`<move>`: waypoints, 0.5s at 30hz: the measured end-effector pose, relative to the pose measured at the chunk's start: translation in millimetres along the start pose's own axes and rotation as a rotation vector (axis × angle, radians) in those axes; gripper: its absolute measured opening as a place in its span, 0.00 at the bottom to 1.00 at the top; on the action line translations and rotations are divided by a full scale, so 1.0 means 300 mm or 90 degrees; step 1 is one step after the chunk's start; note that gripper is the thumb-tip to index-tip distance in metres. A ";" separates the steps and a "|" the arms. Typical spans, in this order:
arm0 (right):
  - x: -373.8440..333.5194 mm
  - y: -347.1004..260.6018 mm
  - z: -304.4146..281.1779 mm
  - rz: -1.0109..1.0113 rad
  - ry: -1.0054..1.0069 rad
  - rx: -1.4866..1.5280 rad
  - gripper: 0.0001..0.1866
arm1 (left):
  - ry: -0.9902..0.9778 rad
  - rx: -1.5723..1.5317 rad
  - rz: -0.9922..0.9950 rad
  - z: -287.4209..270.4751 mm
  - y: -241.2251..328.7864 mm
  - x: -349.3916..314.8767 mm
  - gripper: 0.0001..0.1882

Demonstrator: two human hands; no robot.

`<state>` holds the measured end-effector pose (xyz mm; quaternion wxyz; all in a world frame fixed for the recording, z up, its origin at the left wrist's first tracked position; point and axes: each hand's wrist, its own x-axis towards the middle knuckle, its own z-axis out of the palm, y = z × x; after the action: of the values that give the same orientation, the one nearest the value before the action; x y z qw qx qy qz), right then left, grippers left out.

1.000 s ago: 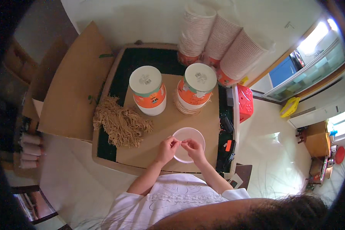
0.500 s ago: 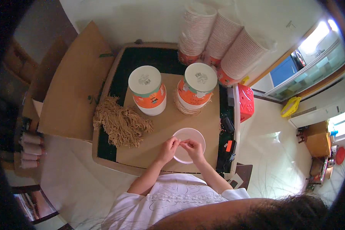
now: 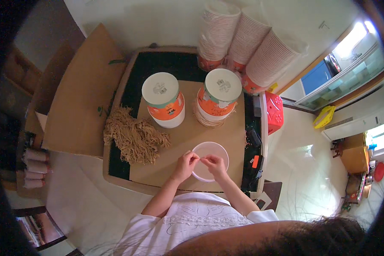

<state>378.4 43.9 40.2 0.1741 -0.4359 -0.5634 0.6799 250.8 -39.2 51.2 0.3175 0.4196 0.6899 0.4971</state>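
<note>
My left hand (image 3: 185, 165) and my right hand (image 3: 214, 165) meet over a white round tub (image 3: 210, 144), their fingertips pinched close together. What they pinch, if anything, is too small to make out. Left of them lies a tangled bundle of brown cords (image 3: 134, 135). Farther back stand two upside-down buckets with orange and green bands, a left bucket (image 3: 163, 104) and a right bucket (image 3: 217, 100). Tan cord (image 3: 209, 123) loops around the foot of the right one.
Tall stacks of nested paper buckets (image 3: 215, 34) rise at the table's back right. A cardboard sheet (image 3: 83, 98) leans at the left. Black devices with an orange tag (image 3: 255, 161) lie along the right edge, near a red plastic stool (image 3: 274, 112). Brown cardboard (image 3: 192, 141) covers the table's middle.
My fingertips have drawn slightly apart, with the left hand a little farther left. The tub, buckets and cord bundle stay in place.
</note>
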 end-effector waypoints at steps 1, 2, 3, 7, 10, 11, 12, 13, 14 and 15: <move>0.011 0.021 0.004 -0.006 0.008 0.001 0.06 | 0.008 0.036 0.017 -0.005 0.002 0.006 0.02; 0.017 0.010 0.017 -0.005 0.007 0.001 0.06 | 0.018 0.072 0.033 -0.013 0.000 0.011 0.03; 0.032 -0.003 0.031 0.011 0.031 0.001 0.06 | 0.060 0.054 0.032 -0.018 -0.008 0.021 0.03; 0.089 0.005 0.063 0.038 0.091 -0.004 0.07 | 0.113 0.059 0.035 -0.047 -0.123 0.085 0.04; 0.111 0.037 0.068 0.017 0.080 0.011 0.07 | 0.068 0.087 0.019 -0.058 -0.128 0.095 0.06; 0.119 0.056 0.069 0.016 0.080 0.011 0.07 | 0.038 0.103 0.011 -0.060 -0.126 0.097 0.07; 0.124 0.076 0.070 0.014 0.082 0.012 0.07 | 0.039 0.103 0.012 -0.060 -0.127 0.098 0.07; 0.129 0.095 0.069 0.012 0.085 0.012 0.07 | 0.026 0.105 0.015 -0.060 -0.128 0.099 0.08; 0.129 0.100 0.071 0.012 0.085 0.012 0.07 | 0.014 0.107 0.016 -0.061 -0.127 0.098 0.09; 0.129 0.105 0.073 0.030 0.090 0.006 0.07 | 0.015 0.107 0.016 -0.061 -0.126 0.098 0.09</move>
<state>347.5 49.2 -4.5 0.1993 -0.4952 -0.5357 0.6543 212.0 -26.5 20.2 0.2668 0.4476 0.7278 0.4459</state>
